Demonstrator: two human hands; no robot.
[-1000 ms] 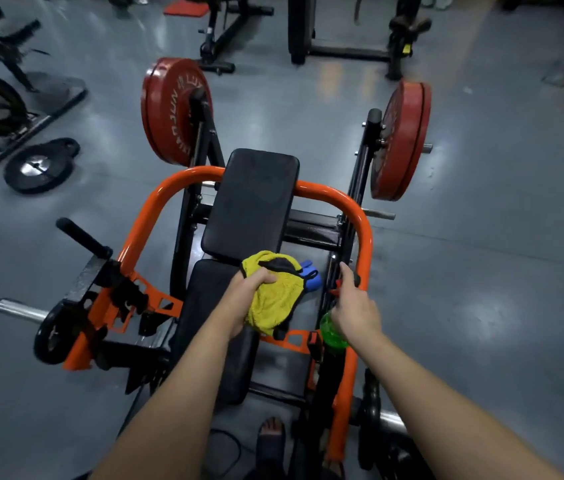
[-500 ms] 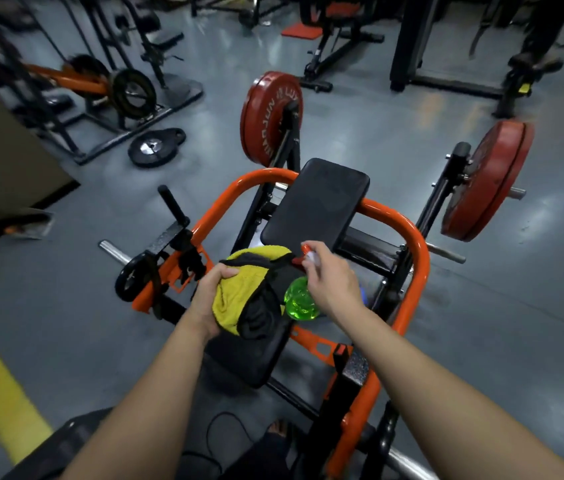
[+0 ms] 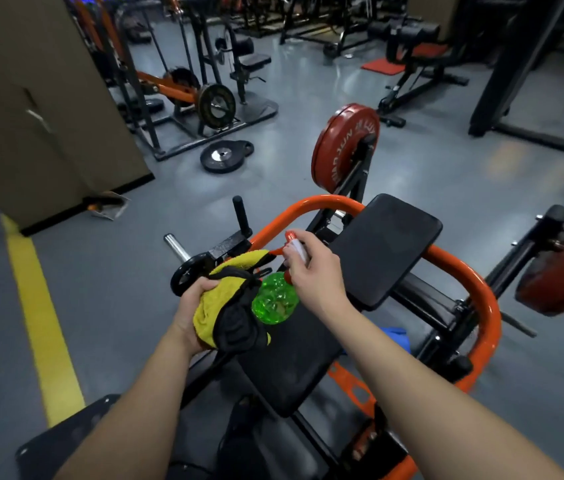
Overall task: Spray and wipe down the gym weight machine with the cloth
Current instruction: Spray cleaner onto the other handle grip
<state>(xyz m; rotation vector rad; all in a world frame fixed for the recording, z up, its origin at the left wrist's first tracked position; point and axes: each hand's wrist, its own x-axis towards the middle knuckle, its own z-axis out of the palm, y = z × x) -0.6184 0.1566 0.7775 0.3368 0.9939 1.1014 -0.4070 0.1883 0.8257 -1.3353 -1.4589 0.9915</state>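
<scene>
Item: yellow terry cloth [image 3: 220, 296], bunched with black fabric, clutched in your left hand [image 3: 192, 308] over the seat's left edge.
Item: translucent green, dimpled spray bottle [image 3: 273, 303], just beside the cloth; your right hand [image 3: 315, 275] grasps its red-and-white head.
Beneath: matte black seat pad [image 3: 291, 358], glossy orange tubular frame [image 3: 481, 282].

Both forearms are showing bare, left hand [image 3: 188, 315] and right hand [image 3: 315, 277] bare too; a dark-clad leg [image 3: 239, 441] is showing below the seat pad [image 3: 294, 365].
</scene>
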